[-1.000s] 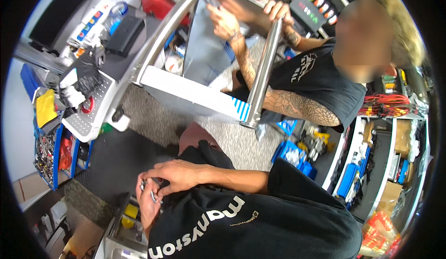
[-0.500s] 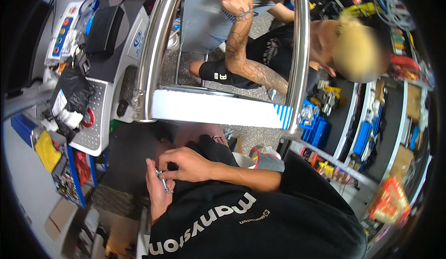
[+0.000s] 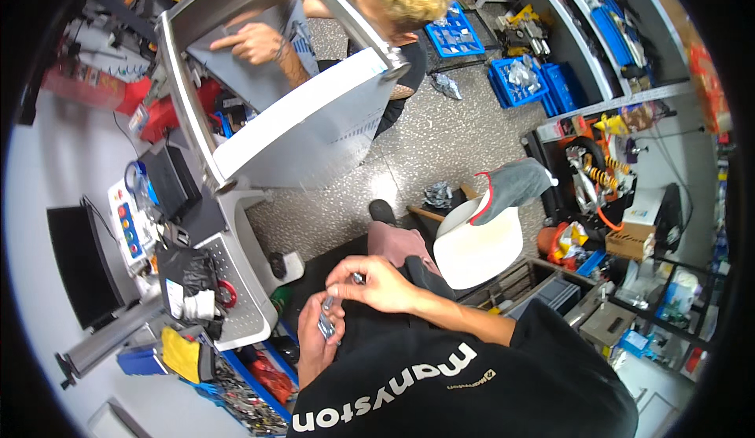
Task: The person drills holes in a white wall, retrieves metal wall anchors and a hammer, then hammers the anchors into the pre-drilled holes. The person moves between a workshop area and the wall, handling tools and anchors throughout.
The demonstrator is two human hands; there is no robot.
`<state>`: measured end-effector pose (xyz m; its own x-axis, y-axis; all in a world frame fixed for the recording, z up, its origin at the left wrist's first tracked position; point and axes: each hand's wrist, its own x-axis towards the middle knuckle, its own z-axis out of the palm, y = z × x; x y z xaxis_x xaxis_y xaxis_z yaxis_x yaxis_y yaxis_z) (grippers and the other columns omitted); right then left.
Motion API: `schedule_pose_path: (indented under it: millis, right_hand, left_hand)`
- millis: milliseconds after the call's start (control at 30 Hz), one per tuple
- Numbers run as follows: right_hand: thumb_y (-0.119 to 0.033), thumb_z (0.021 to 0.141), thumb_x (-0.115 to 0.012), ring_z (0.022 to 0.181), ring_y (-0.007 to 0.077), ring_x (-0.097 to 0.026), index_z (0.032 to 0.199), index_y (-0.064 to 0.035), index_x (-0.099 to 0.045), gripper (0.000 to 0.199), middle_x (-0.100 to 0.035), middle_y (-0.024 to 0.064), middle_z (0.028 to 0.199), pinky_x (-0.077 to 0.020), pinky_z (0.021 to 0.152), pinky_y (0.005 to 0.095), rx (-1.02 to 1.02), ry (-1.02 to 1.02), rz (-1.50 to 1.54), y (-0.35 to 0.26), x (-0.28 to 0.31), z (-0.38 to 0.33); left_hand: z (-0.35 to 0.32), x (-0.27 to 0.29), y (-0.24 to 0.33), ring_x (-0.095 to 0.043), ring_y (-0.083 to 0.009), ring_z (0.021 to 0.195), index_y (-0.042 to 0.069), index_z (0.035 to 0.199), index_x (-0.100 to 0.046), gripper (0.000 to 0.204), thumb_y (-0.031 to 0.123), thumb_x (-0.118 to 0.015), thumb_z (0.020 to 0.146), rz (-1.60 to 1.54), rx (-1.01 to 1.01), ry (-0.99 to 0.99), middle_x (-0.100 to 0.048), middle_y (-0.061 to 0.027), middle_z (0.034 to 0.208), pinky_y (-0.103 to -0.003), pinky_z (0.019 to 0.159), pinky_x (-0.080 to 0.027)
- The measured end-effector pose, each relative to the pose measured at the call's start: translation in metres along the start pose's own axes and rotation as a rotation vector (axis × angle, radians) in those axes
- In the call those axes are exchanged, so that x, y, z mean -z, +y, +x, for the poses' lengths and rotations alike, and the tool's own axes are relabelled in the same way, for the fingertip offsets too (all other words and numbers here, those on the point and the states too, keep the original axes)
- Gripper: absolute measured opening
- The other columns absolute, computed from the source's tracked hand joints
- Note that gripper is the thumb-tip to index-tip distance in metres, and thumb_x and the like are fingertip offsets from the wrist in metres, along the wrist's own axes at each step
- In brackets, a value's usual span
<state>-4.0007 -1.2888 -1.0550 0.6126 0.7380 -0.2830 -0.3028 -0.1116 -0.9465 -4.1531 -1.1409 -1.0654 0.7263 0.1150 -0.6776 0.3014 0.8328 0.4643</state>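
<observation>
Black short-sleeved shirt (image 3: 550,395), large white lettering (image 3: 384,395) across it, small tan emblem (image 3: 488,374)

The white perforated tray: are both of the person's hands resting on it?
No, the left hand and right hand hold shiny metal pieces, apart from the tray.

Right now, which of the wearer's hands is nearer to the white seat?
Right. The right hand is left of the white seat in the picture; the left hand is farther left and lower.
</observation>
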Motion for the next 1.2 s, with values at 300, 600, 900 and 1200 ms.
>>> schedule_pose_path:
  millis: [300,600,900,1200]
  right_hand:
    - [-0.019,0.096,-0.076,0.093,0.0164,-0.068,0.130,-0.0064,-0.069,0.037,-0.068,0.0073,0.111,-0.0529,0.081,0.0307,-0.083,0.007,0.271,0.047,0.012,-0.029]
    - [-0.027,0.105,-0.062,0.103,0.0328,-0.074,0.132,-0.0132,-0.071,0.032,-0.074,0.0120,0.118,-0.0606,0.081,0.0404,-0.148,-0.047,0.249,0.134,0.054,-0.042]
    - [-0.028,0.104,-0.065,0.094,0.0341,-0.076,0.133,-0.0116,-0.070,0.034,-0.076,0.0208,0.105,-0.0579,0.079,0.0389,-0.360,0.007,0.510,0.194,0.058,-0.052]
    - [-0.023,0.102,-0.071,0.093,0.0258,-0.077,0.135,-0.0051,-0.061,0.039,-0.078,0.0137,0.106,-0.0578,0.077,0.0368,-0.414,0.104,0.525,0.158,0.092,-0.042]
  left_hand:
    - [-0.004,-0.036,-0.025,-0.043,-0.0053,0.060,0.011,0.117,-0.056,0.015,0.017,-0.061,0.104,0.021,0.129,0.301,-0.051,0.0027,0.079,-0.019,0.047,-0.034]
    - [0.036,-0.045,-0.060,-0.044,-0.0153,0.044,0.007,0.101,-0.061,0.031,0.037,-0.051,0.103,0.287,0.505,0.513,-0.053,-0.0061,0.062,-0.027,0.046,-0.036]
    - [0.070,-0.015,-0.114,-0.043,-0.0121,0.045,0.011,0.094,-0.061,0.045,0.049,-0.042,0.108,0.289,0.588,0.743,-0.052,-0.0050,0.059,-0.025,0.042,-0.033]
    - [0.073,-0.027,-0.102,-0.044,-0.0089,0.051,0.008,0.106,-0.063,0.035,0.042,-0.058,0.107,0.045,0.447,0.645,-0.060,-0.0033,0.078,-0.023,0.046,-0.035]
